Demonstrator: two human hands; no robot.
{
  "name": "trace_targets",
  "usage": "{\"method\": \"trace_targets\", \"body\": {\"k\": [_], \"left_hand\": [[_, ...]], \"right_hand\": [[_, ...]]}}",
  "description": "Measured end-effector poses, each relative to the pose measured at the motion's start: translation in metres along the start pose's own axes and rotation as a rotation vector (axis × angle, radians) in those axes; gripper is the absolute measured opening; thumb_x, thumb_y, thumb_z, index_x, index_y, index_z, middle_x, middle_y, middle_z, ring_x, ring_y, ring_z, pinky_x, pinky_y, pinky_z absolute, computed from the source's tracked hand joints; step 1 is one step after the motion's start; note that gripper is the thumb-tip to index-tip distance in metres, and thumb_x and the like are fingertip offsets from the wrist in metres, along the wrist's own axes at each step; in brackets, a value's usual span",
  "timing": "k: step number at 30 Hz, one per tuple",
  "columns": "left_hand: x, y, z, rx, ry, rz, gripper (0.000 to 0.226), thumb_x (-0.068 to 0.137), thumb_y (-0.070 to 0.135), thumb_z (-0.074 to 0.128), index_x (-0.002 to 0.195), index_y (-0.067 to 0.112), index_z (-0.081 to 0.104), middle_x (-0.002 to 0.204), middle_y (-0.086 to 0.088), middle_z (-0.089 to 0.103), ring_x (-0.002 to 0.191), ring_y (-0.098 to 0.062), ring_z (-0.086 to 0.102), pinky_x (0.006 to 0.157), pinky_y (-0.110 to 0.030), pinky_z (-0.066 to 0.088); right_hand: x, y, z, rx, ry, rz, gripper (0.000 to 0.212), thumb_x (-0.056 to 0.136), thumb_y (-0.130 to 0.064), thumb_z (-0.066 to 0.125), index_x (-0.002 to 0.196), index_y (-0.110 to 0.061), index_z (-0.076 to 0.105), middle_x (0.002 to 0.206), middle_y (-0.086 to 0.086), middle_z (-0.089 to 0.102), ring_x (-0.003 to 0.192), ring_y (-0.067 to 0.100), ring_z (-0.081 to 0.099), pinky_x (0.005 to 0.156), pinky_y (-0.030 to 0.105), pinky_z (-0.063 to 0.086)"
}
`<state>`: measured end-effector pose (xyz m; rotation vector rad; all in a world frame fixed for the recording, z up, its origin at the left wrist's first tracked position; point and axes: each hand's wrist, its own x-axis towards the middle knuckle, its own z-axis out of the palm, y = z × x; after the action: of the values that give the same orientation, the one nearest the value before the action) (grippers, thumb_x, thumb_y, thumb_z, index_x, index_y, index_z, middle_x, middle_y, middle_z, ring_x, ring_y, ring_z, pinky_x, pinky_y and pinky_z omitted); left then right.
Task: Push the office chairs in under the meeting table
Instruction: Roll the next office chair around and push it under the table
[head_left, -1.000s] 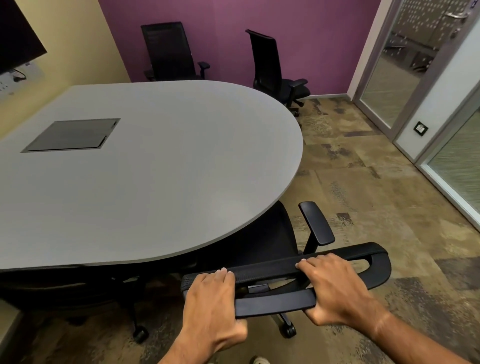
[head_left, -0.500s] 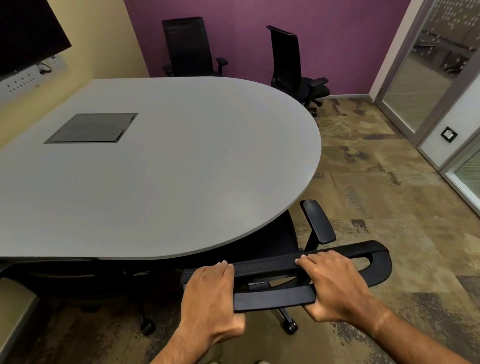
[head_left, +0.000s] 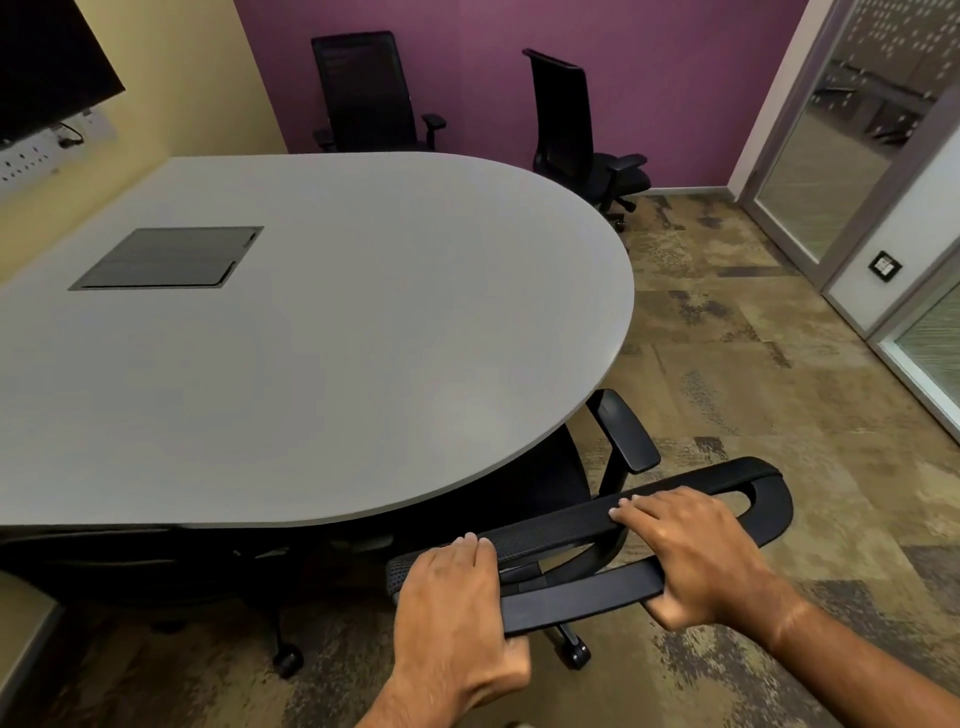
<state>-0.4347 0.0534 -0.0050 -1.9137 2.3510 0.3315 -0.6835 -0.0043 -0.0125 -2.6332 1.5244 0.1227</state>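
A black office chair (head_left: 748, 491) stands right in front of me at the near rounded end of the grey meeting table (head_left: 363, 322). Its seat is under the tabletop; one armrest (head_left: 626, 436) sticks out past the edge. My left hand (head_left: 457, 618) and my right hand (head_left: 696, 556) both grip the top of its backrest. Two more black chairs stand at the far side: one (head_left: 363, 88) against the purple wall behind the table, the other (head_left: 576, 130) turned sideways, clear of the table. Another dark chair (head_left: 130, 566) sits under the near edge to the left.
A grey hatch (head_left: 166, 257) is set in the tabletop. A dark screen (head_left: 47, 67) and a socket strip hang on the yellow wall at left. Glass doors and partitions (head_left: 841, 156) line the right side. Patterned brown carpet (head_left: 753, 364) lies between table and glass.
The view has shifted slightly left and closer to the table. Both hands keep the same grip on the backrest, and the chair sits a little further under the tabletop.
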Motion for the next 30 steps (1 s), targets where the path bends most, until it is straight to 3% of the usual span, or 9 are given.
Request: {"method": "trace_targets", "body": {"k": [4, 7, 10, 13, 16, 22, 30], "left_hand": [[-0.002, -0.003, 0.004, -0.027, 0.047, -0.014, 0.078, 0.065, 0.050, 0.045, 0.134, 0.015, 0.047, 0.137, -0.001, 0.052, 0.126, -0.019, 0.047, 0.110, -0.032, 0.029], [-0.003, -0.008, 0.009, -0.051, 0.039, -0.037, 0.075, 0.048, 0.052, 0.050, 0.107, 0.011, 0.068, 0.107, -0.004, 0.070, 0.096, -0.022, 0.066, 0.090, -0.037, 0.051], [-0.003, -0.012, 0.013, -0.037, 0.062, -0.050, 0.075, 0.040, 0.055, 0.060, 0.098, 0.009, 0.071, 0.096, -0.005, 0.072, 0.085, -0.022, 0.069, 0.080, -0.037, 0.055], [-0.005, -0.012, 0.009, -0.043, 0.037, -0.050, 0.076, 0.049, 0.053, 0.054, 0.112, 0.012, 0.066, 0.112, -0.002, 0.068, 0.101, -0.021, 0.064, 0.094, -0.036, 0.048], [-0.005, -0.013, 0.005, -0.009, 0.022, -0.020, 0.077, 0.064, 0.053, 0.044, 0.133, 0.018, 0.046, 0.134, 0.003, 0.051, 0.123, -0.017, 0.047, 0.109, -0.030, 0.029], [-0.005, -0.020, 0.008, -0.006, 0.036, 0.003, 0.077, 0.066, 0.052, 0.046, 0.134, 0.017, 0.045, 0.137, 0.001, 0.049, 0.125, -0.018, 0.045, 0.110, -0.031, 0.027], [-0.002, -0.019, 0.006, 0.035, -0.010, 0.021, 0.092, 0.066, 0.052, 0.048, 0.147, 0.014, 0.027, 0.151, -0.005, 0.034, 0.137, -0.020, 0.032, 0.115, -0.032, 0.019]], "right_hand": [[-0.001, -0.001, 0.003, 0.016, -0.002, -0.008, 0.071, 0.047, -0.051, 0.060, 0.107, -0.016, 0.070, 0.098, 0.001, 0.073, 0.086, 0.021, 0.070, 0.075, 0.035, 0.055], [-0.002, -0.005, 0.005, 0.021, 0.006, -0.019, 0.069, 0.049, -0.053, 0.060, 0.107, -0.016, 0.070, 0.098, 0.001, 0.073, 0.086, 0.020, 0.070, 0.076, 0.035, 0.055], [-0.003, -0.011, 0.004, 0.017, 0.022, -0.025, 0.069, 0.050, -0.054, 0.059, 0.106, -0.016, 0.070, 0.098, 0.001, 0.073, 0.085, 0.020, 0.070, 0.076, 0.035, 0.056], [-0.005, -0.013, 0.004, 0.020, 0.008, -0.012, 0.069, 0.049, -0.054, 0.060, 0.106, -0.016, 0.070, 0.097, 0.001, 0.073, 0.086, 0.021, 0.069, 0.076, 0.035, 0.057], [-0.003, -0.015, 0.003, 0.017, 0.017, -0.007, 0.071, 0.048, -0.053, 0.062, 0.107, -0.016, 0.070, 0.098, 0.002, 0.073, 0.086, 0.021, 0.070, 0.077, 0.035, 0.056], [-0.003, -0.021, 0.002, 0.020, 0.003, 0.016, 0.069, 0.049, -0.053, 0.061, 0.107, -0.016, 0.069, 0.098, 0.001, 0.072, 0.087, 0.021, 0.069, 0.076, 0.037, 0.056], [-0.003, -0.021, 0.005, 0.003, -0.025, 0.001, 0.078, 0.050, -0.056, 0.063, 0.118, -0.018, 0.065, 0.116, 0.005, 0.070, 0.102, 0.022, 0.067, 0.084, 0.038, 0.054]]}}
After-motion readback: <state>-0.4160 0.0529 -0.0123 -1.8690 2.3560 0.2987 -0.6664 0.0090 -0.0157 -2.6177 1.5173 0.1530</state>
